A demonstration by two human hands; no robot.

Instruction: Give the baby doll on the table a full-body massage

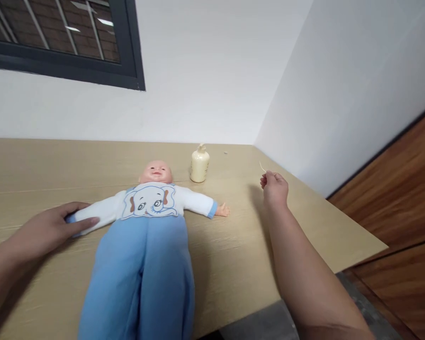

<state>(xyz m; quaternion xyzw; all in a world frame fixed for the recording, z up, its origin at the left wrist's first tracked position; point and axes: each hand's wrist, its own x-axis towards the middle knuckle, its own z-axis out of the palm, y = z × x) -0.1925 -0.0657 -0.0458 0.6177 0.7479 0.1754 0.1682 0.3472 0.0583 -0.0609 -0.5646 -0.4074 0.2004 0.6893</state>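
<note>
A baby doll (pixel 147 222) lies on its back on the table, in a white top with an elephant face and blue trousers. Its head points away from me and both arms are spread. At the left, my left hand (pixel 56 224) is closed around the doll's sleeved arm near the cuff, hiding the doll's hand there. To the right of the doll, my right hand (pixel 275 188) is raised and pinches a thin, pale, string-like strand (pixel 261 166) between thumb and fingers. A cream baby bottle (pixel 199 165) stands upright beyond the doll's outstretched arm, apart from both hands.
The wood-coloured tabletop (pixel 233 264) meets a white wall at the back and another on the right. A tiny pale bit (pixel 225 152) lies near the back edge. Wood panels (pixel 403 189) stand beyond the right edge. A dark-framed window (pixel 132 47) is at upper left.
</note>
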